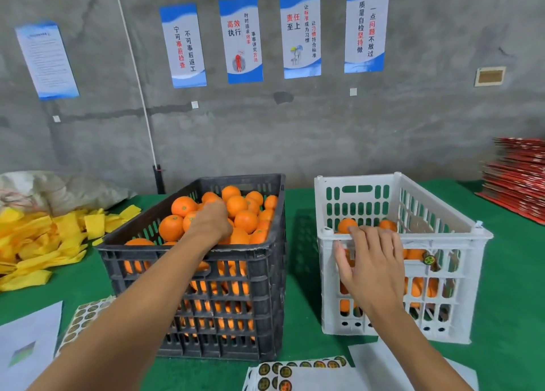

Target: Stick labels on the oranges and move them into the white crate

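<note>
1. Our left hand [211, 222] is down among the oranges [236, 210] heaped in the black crate [188, 272], fingers curled over the fruit; whether it already grips one we cannot tell, since the back of the hand hides the fingertips.
2. The next orange to label lies right under this hand, so the left is by far the nearer one; the fruit is round, so no long axis matters.
3. Near our right forearm, the label sheet [295, 373] lies flat on the green table.
4. Our right hand [370, 265] hangs over the near rim of the white crate [442, 272], fingers spread and holding nothing (a loose label sits on the rim beside it).
5. Labelled oranges already lie inside, beyond those fingers.
</note>
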`<state>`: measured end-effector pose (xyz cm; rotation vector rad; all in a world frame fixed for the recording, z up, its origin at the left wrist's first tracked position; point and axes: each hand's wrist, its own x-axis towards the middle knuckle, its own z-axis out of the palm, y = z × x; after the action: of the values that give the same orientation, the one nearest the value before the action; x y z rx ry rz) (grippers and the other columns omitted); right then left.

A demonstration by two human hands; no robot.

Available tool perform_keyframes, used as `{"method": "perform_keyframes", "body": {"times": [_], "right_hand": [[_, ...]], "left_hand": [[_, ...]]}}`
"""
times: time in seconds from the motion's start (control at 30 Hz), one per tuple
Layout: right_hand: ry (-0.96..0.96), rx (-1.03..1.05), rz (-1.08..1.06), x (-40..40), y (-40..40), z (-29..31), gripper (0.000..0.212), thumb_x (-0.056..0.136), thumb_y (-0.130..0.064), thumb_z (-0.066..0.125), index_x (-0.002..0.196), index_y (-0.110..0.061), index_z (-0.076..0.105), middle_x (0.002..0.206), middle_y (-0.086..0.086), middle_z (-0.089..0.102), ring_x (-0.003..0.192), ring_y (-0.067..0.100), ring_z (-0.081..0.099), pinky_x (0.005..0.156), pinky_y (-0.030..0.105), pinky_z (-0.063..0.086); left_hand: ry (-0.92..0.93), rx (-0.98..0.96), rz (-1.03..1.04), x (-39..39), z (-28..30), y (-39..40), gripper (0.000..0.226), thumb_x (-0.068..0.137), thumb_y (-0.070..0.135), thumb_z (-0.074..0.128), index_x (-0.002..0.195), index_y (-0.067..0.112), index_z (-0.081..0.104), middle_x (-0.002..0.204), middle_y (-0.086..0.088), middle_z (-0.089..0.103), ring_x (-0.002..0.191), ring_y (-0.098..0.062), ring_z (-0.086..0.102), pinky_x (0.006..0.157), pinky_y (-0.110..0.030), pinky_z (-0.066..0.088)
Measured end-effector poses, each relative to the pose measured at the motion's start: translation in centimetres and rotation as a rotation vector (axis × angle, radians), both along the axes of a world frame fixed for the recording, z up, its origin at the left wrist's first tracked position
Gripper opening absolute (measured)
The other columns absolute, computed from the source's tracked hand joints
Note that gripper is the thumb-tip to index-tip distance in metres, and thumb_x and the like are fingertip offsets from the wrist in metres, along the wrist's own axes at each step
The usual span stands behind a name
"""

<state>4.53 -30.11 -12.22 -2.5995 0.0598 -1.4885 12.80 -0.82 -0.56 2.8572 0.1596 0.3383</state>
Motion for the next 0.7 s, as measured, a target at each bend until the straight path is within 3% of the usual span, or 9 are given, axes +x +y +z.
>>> {"method": "perform_keyframes", "body": {"times": [0.07, 0.17, 0.27, 0.33, 0.43, 0.5, 0.57, 0.63, 0.7], "right_hand": [[0.065, 0.033, 0.04, -0.4, 0.7, 0.8, 0.052, 0.099, -0.053, 0.044, 0.122, -0.012, 0.066, 0.119, 0.006, 0.067, 0.111, 0.026, 0.057, 0.108, 0.043, 0.035], [0.172, 0.08, 0.215, -1.4, 3.3, 2.0, 0.057, 0.099, -0.056, 0.044, 0.136, -0.014, 0.058, 0.135, 0.003, 0.062, 0.125, 0.022, 0.054, 0.113, 0.039, 0.035], [0.12, 0.25, 0.415, -2.9, 6.6, 3.2, 0.064, 0.098, -0.06, 0.049, 0.148, -0.02, 0.046, 0.149, -0.003, 0.051, 0.137, 0.015, 0.044, 0.118, 0.038, 0.034], [0.078, 0.381, 0.586, -4.1, 8.7, 4.3, 0.075, 0.094, -0.066, 0.054, 0.155, -0.03, 0.031, 0.156, -0.011, 0.042, 0.143, 0.006, 0.038, 0.117, 0.031, 0.033], [0.114, 0.651, 0.904, -5.9, 10.8, 4.4, 0.09, 0.087, -0.067, 0.067, 0.157, -0.048, 0.015, 0.144, -0.03, 0.049, 0.13, -0.006, 0.052, 0.099, 0.014, 0.046], [0.178, 0.76, 0.966, -7.2, 10.7, 2.1, 0.093, 0.081, -0.067, 0.074, 0.154, -0.057, 0.016, 0.128, -0.04, 0.056, 0.111, -0.007, 0.063, 0.081, 0.011, 0.054], [0.291, 0.618, 0.826, -8.6, 9.5, -1.5, 0.095, 0.076, -0.074, 0.07, 0.152, -0.062, 0.014, 0.123, -0.042, 0.054, 0.105, -0.004, 0.062, 0.082, 0.015, 0.052], [0.448, 0.336, 0.642, -9.4, 8.0, -5.4, 0.094, 0.084, -0.063, 0.068, 0.154, -0.056, 0.005, 0.131, -0.025, 0.057, 0.107, 0.002, 0.055, 0.084, 0.018, 0.044], [0.685, 0.192, 0.537, -9.6, 6.9, -8.3, 0.091, 0.092, -0.061, 0.062, 0.154, -0.049, -0.004, 0.139, -0.01, 0.057, 0.118, 0.008, 0.052, 0.091, 0.021, 0.04]], "left_hand": [[-0.241, -0.174, -0.029, -0.6, 0.3, 0.1, 0.031, 0.089, 0.011, 0.073, 0.12, 0.006, 0.072, 0.118, -0.016, 0.071, 0.112, -0.034, 0.067, 0.09, -0.042, 0.057], [-0.35, -0.338, -0.146, -2.7, 0.5, -0.9, 0.035, 0.089, 0.023, 0.082, 0.122, 0.011, 0.076, 0.123, -0.011, 0.073, 0.114, -0.023, 0.067, 0.096, -0.031, 0.052], [-0.634, -0.607, -0.327, -6.1, 1.5, -1.9, 0.024, 0.089, 0.022, 0.083, 0.112, 0.018, 0.08, 0.122, 0.004, 0.074, 0.118, -0.01, 0.064, 0.101, -0.026, 0.05], [-0.765, -0.832, -0.48, -9.5, 1.6, -2.6, 0.025, 0.087, 0.018, 0.085, 0.11, 0.023, 0.081, 0.122, 0.013, 0.074, 0.119, -0.003, 0.065, 0.095, -0.022, 0.055], [-0.639, -1.126, -0.776, -14.6, -2.0, -4.3, 0.043, 0.086, 0.019, 0.086, 0.127, 0.019, 0.074, 0.13, 0.005, 0.072, 0.123, -0.01, 0.067, 0.096, -0.022, 0.057], [-0.58, -1.075, -0.853, -16.6, -6.5, -4.8, 0.053, 0.09, 0.031, 0.084, 0.138, 0.023, 0.065, 0.143, 0.0, 0.063, 0.133, -0.021, 0.061, 0.102, -0.035, 0.057], [-0.468, -0.945, -0.845, -17.1, -11.1, -4.4, 0.061, 0.092, 0.041, 0.081, 0.146, 0.03, 0.056, 0.151, 0.004, 0.055, 0.137, -0.023, 0.057, 0.102, -0.038, 0.056], [-0.225, -0.886, -0.821, -16.5, -14.9, -3.8, 0.067, 0.088, 0.045, 0.083, 0.146, 0.041, 0.052, 0.15, 0.013, 0.053, 0.134, -0.016, 0.058, 0.099, -0.036, 0.057], [-0.043, -0.881, -0.775, -15.8, -18.3, -3.5, 0.068, 0.083, 0.048, 0.087, 0.141, 0.049, 0.053, 0.145, 0.018, 0.057, 0.13, -0.012, 0.061, 0.099, -0.037, 0.057]]}}
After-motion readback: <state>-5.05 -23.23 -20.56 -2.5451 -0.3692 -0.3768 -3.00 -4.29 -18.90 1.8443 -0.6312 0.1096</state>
